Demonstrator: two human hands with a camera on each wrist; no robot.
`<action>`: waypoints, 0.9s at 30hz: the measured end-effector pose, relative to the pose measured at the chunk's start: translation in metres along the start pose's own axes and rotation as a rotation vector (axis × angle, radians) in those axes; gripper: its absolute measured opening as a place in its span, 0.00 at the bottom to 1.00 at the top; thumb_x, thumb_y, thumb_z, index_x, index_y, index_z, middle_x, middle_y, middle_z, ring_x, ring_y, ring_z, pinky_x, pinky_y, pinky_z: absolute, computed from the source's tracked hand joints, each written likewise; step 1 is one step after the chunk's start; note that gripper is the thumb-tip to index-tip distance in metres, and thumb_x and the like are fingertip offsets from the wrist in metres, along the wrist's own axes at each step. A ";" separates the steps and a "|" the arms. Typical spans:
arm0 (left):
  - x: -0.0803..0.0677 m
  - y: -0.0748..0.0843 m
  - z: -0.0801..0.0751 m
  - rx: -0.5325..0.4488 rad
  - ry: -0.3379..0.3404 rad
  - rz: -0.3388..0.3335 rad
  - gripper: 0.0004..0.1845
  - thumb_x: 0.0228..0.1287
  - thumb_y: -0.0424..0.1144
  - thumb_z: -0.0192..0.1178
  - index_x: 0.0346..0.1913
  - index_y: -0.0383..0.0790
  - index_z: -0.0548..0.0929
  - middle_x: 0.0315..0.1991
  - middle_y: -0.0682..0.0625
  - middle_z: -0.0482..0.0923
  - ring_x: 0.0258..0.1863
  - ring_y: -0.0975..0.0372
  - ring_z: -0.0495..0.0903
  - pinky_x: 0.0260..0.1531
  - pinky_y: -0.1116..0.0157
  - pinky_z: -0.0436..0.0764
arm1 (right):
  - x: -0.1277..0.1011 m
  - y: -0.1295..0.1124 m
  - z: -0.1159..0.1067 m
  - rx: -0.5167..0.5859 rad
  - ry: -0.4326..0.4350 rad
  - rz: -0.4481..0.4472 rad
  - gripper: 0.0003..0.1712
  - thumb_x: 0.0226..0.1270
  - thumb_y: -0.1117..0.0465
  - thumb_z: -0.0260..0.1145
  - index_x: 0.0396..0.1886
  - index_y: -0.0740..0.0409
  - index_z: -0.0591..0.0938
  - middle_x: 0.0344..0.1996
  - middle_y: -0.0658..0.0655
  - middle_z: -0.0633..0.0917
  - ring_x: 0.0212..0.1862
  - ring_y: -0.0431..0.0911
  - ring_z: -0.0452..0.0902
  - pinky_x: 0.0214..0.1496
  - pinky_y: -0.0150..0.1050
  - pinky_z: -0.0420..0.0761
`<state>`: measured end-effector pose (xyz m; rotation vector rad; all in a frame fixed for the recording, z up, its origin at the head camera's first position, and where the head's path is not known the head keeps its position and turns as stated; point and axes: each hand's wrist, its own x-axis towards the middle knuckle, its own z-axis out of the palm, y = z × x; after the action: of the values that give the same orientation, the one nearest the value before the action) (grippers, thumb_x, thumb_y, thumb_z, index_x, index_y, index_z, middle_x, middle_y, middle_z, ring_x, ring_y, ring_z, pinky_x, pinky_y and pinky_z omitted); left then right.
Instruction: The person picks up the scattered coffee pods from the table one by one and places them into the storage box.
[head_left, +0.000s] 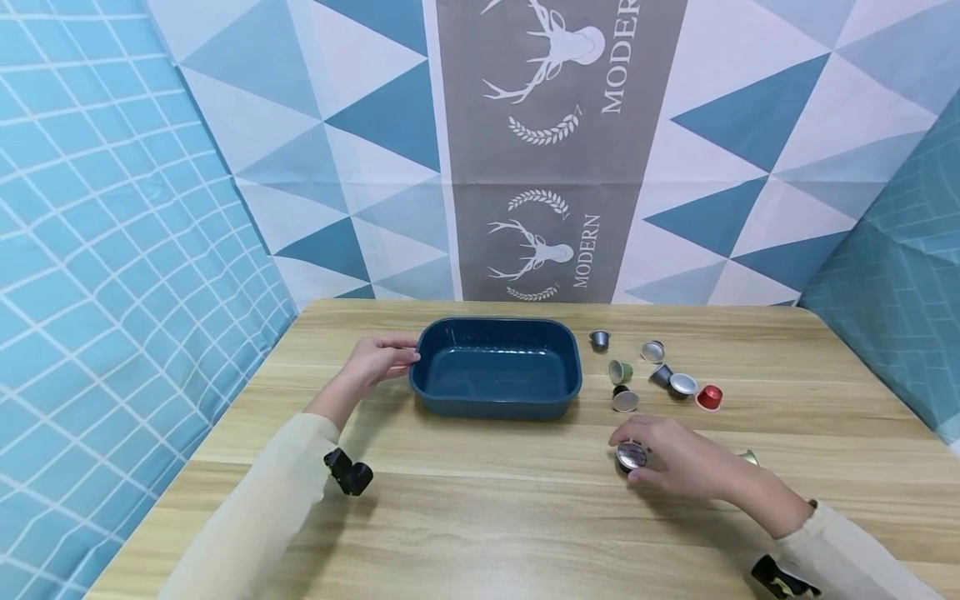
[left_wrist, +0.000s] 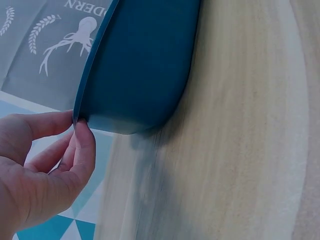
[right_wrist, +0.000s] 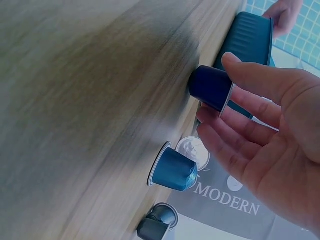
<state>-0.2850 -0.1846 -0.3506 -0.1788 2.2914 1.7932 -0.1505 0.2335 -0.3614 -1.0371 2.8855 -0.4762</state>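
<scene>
At its left end, the dark blue-green rectangular dish [head_left: 495, 408] has its rim pinched between the thumb and fingers of my left hand [head_left: 378, 362]. The left wrist view shows this pinch on the rim close up. My right hand [head_left: 675, 458] holds a dark coffee capsule [head_left: 632, 455] between thumb and fingers, its silver lid facing up. In the right wrist view this capsule [right_wrist: 210, 87] looks dark blue, its narrow end toward the table. Beyond the right hand lie several other capsules, among them a red one [head_left: 709, 397] and a green one [head_left: 619, 372].
A grey capsule [head_left: 599, 340] lies just right of the dish. Another capsule [head_left: 748, 457] is partly hidden behind the right forearm. The wooden table [head_left: 465, 517] meets a patterned cloth [head_left: 360, 167] at its back edge and tiled-pattern cloth at the left.
</scene>
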 end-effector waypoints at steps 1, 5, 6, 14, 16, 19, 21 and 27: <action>-0.001 -0.001 0.000 -0.006 -0.001 0.000 0.21 0.64 0.30 0.60 0.60 0.28 0.75 0.41 0.48 0.82 0.30 0.71 0.82 0.39 0.73 0.84 | 0.000 0.000 0.000 0.005 -0.005 0.001 0.21 0.52 0.61 0.75 0.47 0.54 0.81 0.45 0.49 0.83 0.47 0.41 0.79 0.49 0.41 0.82; -0.004 -0.002 0.001 -0.014 -0.008 -0.001 0.22 0.64 0.30 0.60 0.60 0.27 0.75 0.40 0.50 0.81 0.30 0.72 0.82 0.37 0.74 0.83 | 0.001 0.000 0.000 0.016 -0.013 -0.002 0.19 0.52 0.61 0.75 0.46 0.53 0.81 0.44 0.48 0.83 0.45 0.39 0.78 0.47 0.39 0.82; -0.005 -0.003 0.001 -0.015 -0.010 -0.003 0.22 0.64 0.30 0.60 0.60 0.27 0.74 0.41 0.49 0.81 0.30 0.72 0.82 0.37 0.74 0.83 | 0.001 0.000 0.000 0.017 -0.013 -0.003 0.19 0.52 0.61 0.75 0.45 0.53 0.81 0.43 0.48 0.83 0.45 0.38 0.78 0.47 0.38 0.82; -0.011 -0.006 0.001 -0.016 -0.024 -0.011 0.22 0.65 0.32 0.60 0.61 0.28 0.74 0.57 0.38 0.77 0.33 0.72 0.81 0.41 0.73 0.83 | 0.004 -0.001 -0.003 0.026 -0.028 -0.008 0.18 0.54 0.61 0.73 0.45 0.54 0.81 0.42 0.48 0.83 0.45 0.39 0.79 0.46 0.37 0.82; -0.012 -0.006 0.001 -0.012 -0.028 -0.007 0.23 0.65 0.32 0.60 0.61 0.28 0.74 0.58 0.37 0.76 0.34 0.72 0.81 0.42 0.73 0.83 | 0.005 -0.001 -0.005 0.029 -0.031 -0.016 0.18 0.54 0.61 0.73 0.45 0.55 0.81 0.42 0.48 0.84 0.44 0.39 0.79 0.45 0.37 0.82; -0.015 -0.007 0.000 -0.003 -0.030 0.000 0.22 0.65 0.32 0.60 0.61 0.28 0.74 0.60 0.36 0.74 0.34 0.72 0.81 0.43 0.72 0.83 | 0.007 -0.002 -0.008 0.029 -0.042 -0.013 0.18 0.55 0.61 0.73 0.46 0.55 0.81 0.42 0.48 0.84 0.43 0.37 0.78 0.45 0.36 0.82; -0.016 -0.007 0.000 0.005 -0.032 0.004 0.23 0.65 0.32 0.60 0.61 0.29 0.74 0.61 0.35 0.74 0.34 0.72 0.82 0.43 0.72 0.83 | 0.009 -0.002 -0.010 0.033 -0.049 -0.017 0.18 0.54 0.62 0.74 0.46 0.56 0.81 0.41 0.49 0.84 0.41 0.37 0.77 0.44 0.35 0.82; -0.019 -0.007 0.001 0.022 -0.034 0.007 0.22 0.64 0.33 0.61 0.60 0.30 0.76 0.59 0.37 0.76 0.35 0.72 0.82 0.42 0.72 0.83 | 0.015 -0.004 -0.019 0.009 -0.042 -0.035 0.19 0.54 0.62 0.74 0.46 0.57 0.81 0.40 0.49 0.83 0.40 0.36 0.76 0.41 0.33 0.81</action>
<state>-0.2651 -0.1860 -0.3528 -0.1354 2.2899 1.7598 -0.1626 0.2263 -0.3414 -1.0851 2.8303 -0.4622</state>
